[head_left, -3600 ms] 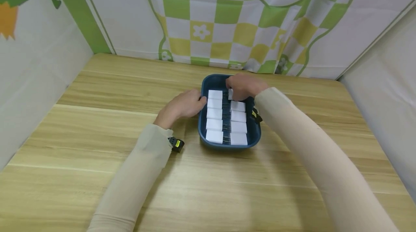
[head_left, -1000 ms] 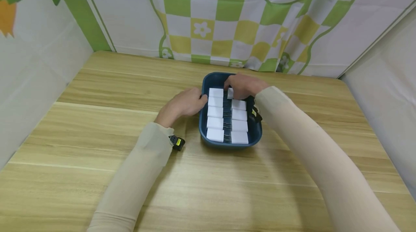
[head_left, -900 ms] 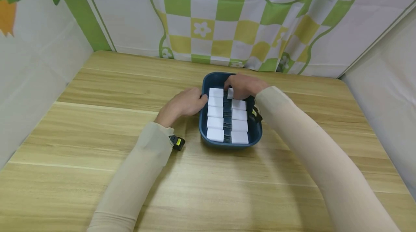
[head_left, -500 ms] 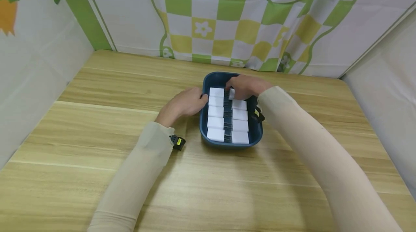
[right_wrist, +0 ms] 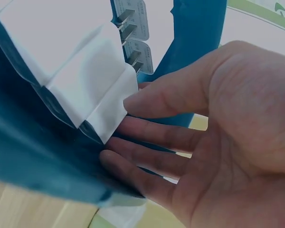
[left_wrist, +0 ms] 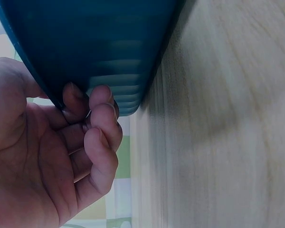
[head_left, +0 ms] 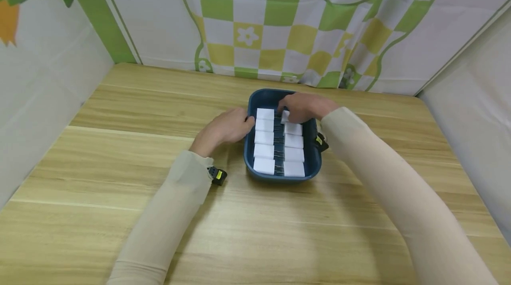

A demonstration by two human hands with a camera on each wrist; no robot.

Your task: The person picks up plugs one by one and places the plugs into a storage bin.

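Note:
A dark blue plastic bin (head_left: 282, 179) holds two columns of white plug-in chargers. Their metal prongs (right_wrist: 133, 59) face inward to the gap between the columns. My left hand (head_left: 228, 126) grips the bin's left rim, with its fingers (left_wrist: 102, 147) curled against the outer wall. Inside the bin, my right hand (head_left: 303, 106) is at the far end of the right column. It pinches the last white charger (right_wrist: 111, 107), thumb on one face and fingers behind; the hand partly covers it in the head view. This charger sits against its neighbour (head_left: 293, 129).
The bin stands on a wood-grain table (head_left: 247, 231) near its back edge. Behind hangs a green-and-yellow checkered cloth (head_left: 275, 32), with white panels at left and right. Black wrist cameras (head_left: 217, 176) are strapped to both wrists.
My right hand has shifted slightly to the right, and more of the charger it holds shows in the head view. The left hand stays on the rim.

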